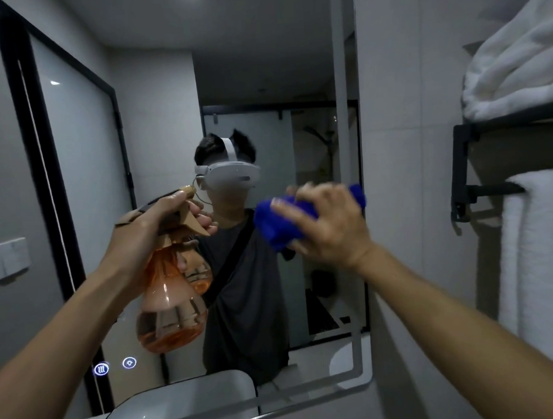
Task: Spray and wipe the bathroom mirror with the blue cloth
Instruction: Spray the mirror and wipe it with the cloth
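Both hands are up at the mirror [160,144] now, and I read this as the wiping step. The blue cloth [278,221] is bunched under my right hand [329,226], whose fingers are spread over it and pressing it toward the glass at about chest height, near the mirror's right edge. My left hand [150,226] is wrapped around the neck of the orange spray bottle [169,307], a finger on the trigger and the nozzle aimed at the glass. Whether mist is coming out, I can't tell. Next I'd sweep the cloth across toward the left, keeping it flat, with the bottle lowered clear. White towels [515,75] sit on the rack [462,171] to the right.
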A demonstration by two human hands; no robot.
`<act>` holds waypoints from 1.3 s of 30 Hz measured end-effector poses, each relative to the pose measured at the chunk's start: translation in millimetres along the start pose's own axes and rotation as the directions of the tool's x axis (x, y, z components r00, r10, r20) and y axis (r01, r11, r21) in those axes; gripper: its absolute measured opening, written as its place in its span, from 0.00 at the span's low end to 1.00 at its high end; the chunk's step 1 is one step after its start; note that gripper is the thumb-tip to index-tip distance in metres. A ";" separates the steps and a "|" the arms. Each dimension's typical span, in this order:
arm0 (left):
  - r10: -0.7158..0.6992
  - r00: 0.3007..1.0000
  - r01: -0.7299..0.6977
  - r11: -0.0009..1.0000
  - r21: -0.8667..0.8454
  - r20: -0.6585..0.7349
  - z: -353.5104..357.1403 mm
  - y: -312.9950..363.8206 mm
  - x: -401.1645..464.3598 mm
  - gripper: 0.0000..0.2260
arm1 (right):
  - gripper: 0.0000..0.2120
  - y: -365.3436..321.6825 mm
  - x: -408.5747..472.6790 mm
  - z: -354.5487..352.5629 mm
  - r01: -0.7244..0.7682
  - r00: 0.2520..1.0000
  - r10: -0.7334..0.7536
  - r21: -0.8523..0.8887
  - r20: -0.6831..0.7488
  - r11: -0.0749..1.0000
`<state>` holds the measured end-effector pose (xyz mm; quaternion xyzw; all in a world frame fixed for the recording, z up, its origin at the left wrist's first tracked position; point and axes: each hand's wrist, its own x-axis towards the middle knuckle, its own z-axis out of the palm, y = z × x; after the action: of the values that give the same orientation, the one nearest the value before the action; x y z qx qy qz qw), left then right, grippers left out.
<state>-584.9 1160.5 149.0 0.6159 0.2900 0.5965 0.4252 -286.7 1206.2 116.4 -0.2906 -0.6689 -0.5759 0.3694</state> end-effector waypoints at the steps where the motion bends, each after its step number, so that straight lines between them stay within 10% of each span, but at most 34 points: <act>1: 0.002 1.000 -0.002 1.000 0.000 0.005 -0.6 0.1 -0.3 0.14 | 0.33 15.0 16.7 -3.7 -0.124 0.992 0.124 -0.010 -0.020 0.992; 8: -0.001 1.000 0.001 1.000 -0.027 0.005 2.3 3.4 -2.8 0.17 | 0.24 30.1 132.1 -7.8 -0.775 0.615 0.759 0.012 -0.213 0.632; 14: -0.021 0.999 0.025 0.994 -0.107 0.032 -0.5 7.6 -5.4 0.14 | 0.31 -42.9 66.8 5.8 -0.396 0.914 0.392 -0.021 -0.109 0.918; 18: -0.033 0.998 0.039 0.989 -0.145 0.048 -7.2 11.6 -11.9 0.14 | 0.33 -68.5 3.7 4.7 -0.241 0.971 0.241 -0.006 0.008 0.971; 23: 0.020 0.999 -0.023 0.995 -0.097 -0.032 -43.1 22.3 -26.3 0.13 | 0.41 -82.0 -17.3 2.9 -0.356 0.933 0.355 0.009 0.058 0.934; 30: 0.041 0.995 -0.041 0.999 0.010 -0.086 -97.1 32.2 -42.3 0.13 | 0.27 -99.9 1.8 -2.7 -0.581 0.814 0.580 0.025 0.036 0.814; 39: 0.062 0.995 -0.051 0.988 0.144 -0.078 -157.4 47.7 -44.7 0.13 | 0.25 -106.6 160.9 1.3 -0.778 0.619 0.780 0.067 -0.088 0.625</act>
<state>-751.9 1127.5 157.1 0.6276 0.3315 0.6109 0.3508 -463.5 1183.7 190.4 -0.5155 -0.4624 -0.3665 0.6213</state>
